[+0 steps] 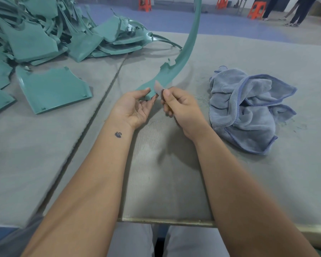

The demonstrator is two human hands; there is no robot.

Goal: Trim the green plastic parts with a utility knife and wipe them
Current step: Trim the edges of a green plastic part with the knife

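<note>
A long curved green plastic strip (188,41) arcs up from the table's middle toward the top of the view. My left hand (135,106), palm up, pinches its near end between thumb and fingers. My right hand (180,108) grips a utility knife; its pale blade (158,88) lies against the strip's edge just beside my left thumb. The knife handle is mostly hidden inside my fist. A crumpled blue cloth (248,108) lies on the table to the right of my right hand.
A heap of green plastic parts (44,30) covers the table's far left, with one flat panel (52,89) lying nearer. A seam (100,101) runs diagonally across the grey table. Orange stools (256,10) and standing people are on the floor beyond.
</note>
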